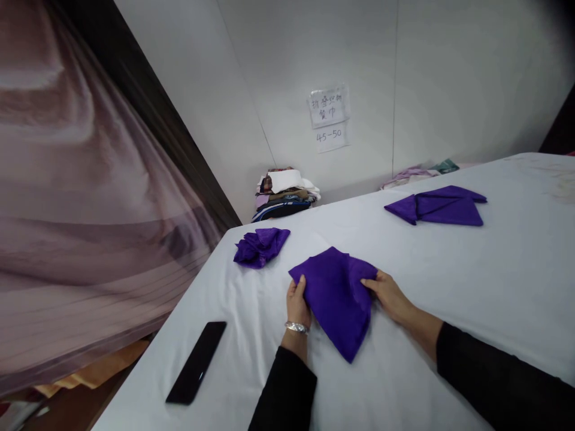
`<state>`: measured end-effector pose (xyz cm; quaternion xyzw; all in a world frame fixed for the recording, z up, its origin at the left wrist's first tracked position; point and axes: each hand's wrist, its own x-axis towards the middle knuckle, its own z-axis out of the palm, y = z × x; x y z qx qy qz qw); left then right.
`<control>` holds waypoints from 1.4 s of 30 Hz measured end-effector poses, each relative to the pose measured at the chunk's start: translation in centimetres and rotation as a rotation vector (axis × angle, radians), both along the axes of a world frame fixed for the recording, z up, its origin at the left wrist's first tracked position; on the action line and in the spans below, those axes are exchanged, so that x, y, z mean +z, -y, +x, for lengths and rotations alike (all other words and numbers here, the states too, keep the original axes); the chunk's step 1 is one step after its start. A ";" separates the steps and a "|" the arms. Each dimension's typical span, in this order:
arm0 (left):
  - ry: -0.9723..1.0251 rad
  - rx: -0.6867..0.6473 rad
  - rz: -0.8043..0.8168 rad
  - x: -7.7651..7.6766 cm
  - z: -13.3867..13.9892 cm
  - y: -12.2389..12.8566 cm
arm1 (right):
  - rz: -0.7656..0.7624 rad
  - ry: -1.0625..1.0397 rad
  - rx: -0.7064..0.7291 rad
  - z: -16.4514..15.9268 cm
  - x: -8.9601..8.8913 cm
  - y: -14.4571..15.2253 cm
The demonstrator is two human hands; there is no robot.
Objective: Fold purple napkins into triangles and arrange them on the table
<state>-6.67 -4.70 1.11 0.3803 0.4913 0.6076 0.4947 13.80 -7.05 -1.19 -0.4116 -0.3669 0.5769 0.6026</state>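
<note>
Between my two hands is a purple cloth napkin (336, 293), partly folded, with a corner pointing down toward me. My left hand (298, 302) pinches its left corner, thumb on top, and a silver bracelet circles that wrist. At the opposite side my right hand (390, 293) grips the right edge, thumb over the fabric; the fingers underneath are hidden. A crumpled purple napkin (260, 246) lies to the left beyond my left hand. Farther off on the right rests another purple napkin (442, 206), folded flat into a pointed shape.
A white cloth covers the table (503, 287). On its left side lies a black phone-like slab (196, 362). Stacked clothes (285, 194) and more fabric (411, 175) sit behind the far edge. A pinkish curtain (90, 197) hangs at left; handwritten paper signs (330, 108) are on the wall.
</note>
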 end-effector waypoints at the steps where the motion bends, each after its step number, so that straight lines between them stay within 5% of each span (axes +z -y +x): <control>1: -0.125 0.096 0.007 -0.3 -0.9 -0.5 | -0.006 -0.040 -0.020 0.2 0.1 0.0; 4: -0.360 0.293 -0.002 -0.7 -3.3 -1.6 | -0.023 -0.067 -0.057 0.4 0.3 0.0; 8: -0.518 0.393 0.096 -0.3 -3.6 -1.2 | -0.019 -0.054 0.026 0.3 0.3 0.2; 13: -0.994 0.107 0.514 1.0 0.0 1.4 | -0.018 -0.055 0.069 0.5 0.9 0.5; 16: -1.125 -0.056 0.591 1.5 1.9 2.8 | 0.000 -0.052 0.108 0.7 1.1 0.7; 23: -1.083 -0.269 0.542 0.5 3.4 3.4 | 0.067 0.127 0.290 -0.2 0.4 0.9; 32: -1.018 -0.274 0.455 0.6 4.0 3.6 | 0.138 0.389 0.313 -0.6 0.6 1.2; 42: -0.559 -0.303 0.347 -0.3 3.5 2.3 | 0.078 0.409 0.273 -0.8 0.0 0.9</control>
